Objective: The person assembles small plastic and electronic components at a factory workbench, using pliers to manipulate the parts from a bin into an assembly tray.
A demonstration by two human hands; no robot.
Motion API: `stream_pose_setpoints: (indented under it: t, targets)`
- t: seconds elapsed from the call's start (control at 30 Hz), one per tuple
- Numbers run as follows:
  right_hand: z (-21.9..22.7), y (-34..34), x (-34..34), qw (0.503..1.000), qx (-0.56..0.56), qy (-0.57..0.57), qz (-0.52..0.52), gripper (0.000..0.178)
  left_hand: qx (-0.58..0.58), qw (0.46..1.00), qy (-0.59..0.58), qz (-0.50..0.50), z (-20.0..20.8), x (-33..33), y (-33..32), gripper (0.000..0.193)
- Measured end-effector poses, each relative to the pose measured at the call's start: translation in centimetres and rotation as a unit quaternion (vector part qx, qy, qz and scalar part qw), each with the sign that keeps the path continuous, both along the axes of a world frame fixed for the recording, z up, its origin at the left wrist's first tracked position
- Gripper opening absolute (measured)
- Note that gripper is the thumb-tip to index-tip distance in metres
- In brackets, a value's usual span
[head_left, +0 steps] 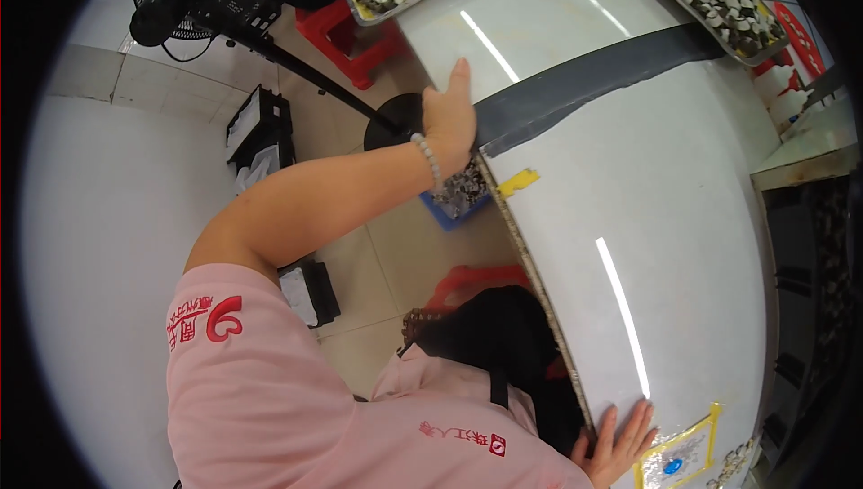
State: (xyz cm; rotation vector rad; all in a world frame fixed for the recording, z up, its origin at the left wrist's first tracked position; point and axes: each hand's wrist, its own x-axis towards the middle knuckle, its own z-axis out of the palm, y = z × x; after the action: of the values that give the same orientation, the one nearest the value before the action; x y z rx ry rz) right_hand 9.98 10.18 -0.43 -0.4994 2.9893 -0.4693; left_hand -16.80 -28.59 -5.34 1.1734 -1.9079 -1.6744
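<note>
My left hand (449, 116) is at the left edge of the white table (647, 174), against the end of a wide dark grey strip (593, 80) that crosses the top. One digit points away from me along the tabletop, and the other fingers are bent and partly hidden, closed at the edge. A beaded bracelet (426, 158) circles that wrist. At the lower right my right hand (618, 451) lies flat on the table with its fingers stretched out, holding nothing. Beside it is a clear patch framed in yellow tape (715, 426), with a blue round piece (671, 466) on it.
Metal trays of small white and dark pieces stand at the far end (367, 14) and far right (751, 56). Yellow tape (519, 183) sticks near the left edge. A black standing fan (315, 80), red stool (346, 44) and blue bin (449, 219) are on the floor.
</note>
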Motion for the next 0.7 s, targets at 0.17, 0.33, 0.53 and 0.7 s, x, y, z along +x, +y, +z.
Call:
stream_pose_setpoints:
  t: [0.17, 0.33, 0.53, 0.7]
  targets:
    - [0.2, -1.3, -0.3, 0.998, 0.02, 0.056, -0.012, 0.061, 0.044, 0.996, 0.082, 0.007, 0.9, 0.2, 1.4, 0.064]
    - [-0.5, -2.2, 0.1, 0.976, 0.162, 0.148, -0.022, 0.068, 0.031, 0.996, 0.078, -0.006, 2.3, 0.4, 2.2, 0.062]
    - [-1.8, -4.7, 0.5, 0.963, 0.192, 0.185, -0.043, 0.072, 0.123, 0.95, 0.101, -0.27, -0.4, 7.0, -3.4, 0.069]
    - [-1.8, -4.1, 1.5, 0.952, 0.206, 0.222, -0.051, 0.073, -0.206, 0.798, 0.135, -0.55, -7.5, 25.9, -10.5, 0.057]
